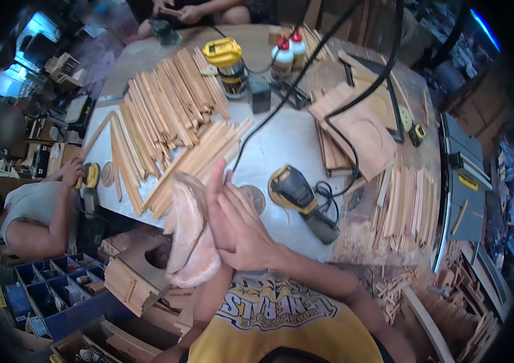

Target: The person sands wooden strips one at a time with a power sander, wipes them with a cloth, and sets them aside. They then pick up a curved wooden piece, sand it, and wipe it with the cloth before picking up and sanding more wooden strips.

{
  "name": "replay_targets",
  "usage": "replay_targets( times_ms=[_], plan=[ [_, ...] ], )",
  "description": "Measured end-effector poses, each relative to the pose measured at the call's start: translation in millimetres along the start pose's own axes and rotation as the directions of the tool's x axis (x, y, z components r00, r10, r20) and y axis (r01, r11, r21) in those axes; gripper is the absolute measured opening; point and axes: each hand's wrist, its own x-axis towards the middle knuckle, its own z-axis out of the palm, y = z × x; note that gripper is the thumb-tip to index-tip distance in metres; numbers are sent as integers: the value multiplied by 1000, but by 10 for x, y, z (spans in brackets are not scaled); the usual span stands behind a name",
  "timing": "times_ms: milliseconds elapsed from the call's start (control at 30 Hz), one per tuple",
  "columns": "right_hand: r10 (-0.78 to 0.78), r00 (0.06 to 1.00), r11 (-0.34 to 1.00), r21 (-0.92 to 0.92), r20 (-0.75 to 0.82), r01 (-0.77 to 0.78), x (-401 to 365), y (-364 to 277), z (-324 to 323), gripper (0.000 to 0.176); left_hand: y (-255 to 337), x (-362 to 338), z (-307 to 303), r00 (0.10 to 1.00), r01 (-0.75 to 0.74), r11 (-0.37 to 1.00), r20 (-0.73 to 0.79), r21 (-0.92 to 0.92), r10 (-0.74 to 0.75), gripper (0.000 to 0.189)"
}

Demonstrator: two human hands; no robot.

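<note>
My right hand (242,233) is held over the near edge of the table, its fingers stretched out and close together. Against its left side is a pale pinkish, folded piece (190,236); whether it is cloth or a glove I cannot make out. My left forearm (210,295) rises toward this piece, and my left hand is mostly hidden around it and behind my right hand. Just beyond are long thin wooden strips (199,160). A yellow and black power sander (293,189) lies to the right of my right hand.
More strips (405,202) and flat wooden panels (360,130) lie on the right. Glue bottles (282,59), a yellow-topped tool (224,54) and black cables stand or run at the back. One person (39,212) is at the left, another (208,12) across the table. A blue divided bin (57,290) is lower left.
</note>
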Motion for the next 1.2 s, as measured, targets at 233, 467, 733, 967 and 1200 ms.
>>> replay_targets(
  times_ms=[233,467,733,967,1200],
  plan=[
    [33,991,993,118,-132,-18,57,153,-92,111,-125,-168,-49,980,200,980,31,-22,-199,71],
    [23,988,862,497,155,-98,-477,441,325,70,-445,-455,-919,792,574,816,296,-64,-534,66],
    [717,666,673,42,207,-738,-733,1141,562,75,-447,-669,-904,604,781,624,280,-23,-746,69],
    [738,600,651,-93,307,-753,-677,887,481,75,-464,-849,-820,532,841,539,245,-47,-810,73],
    [249,836,850,303,489,-431,-1074,794,107,36,-548,-957,-807,498,867,482,258,-127,-828,78]
  ],
)
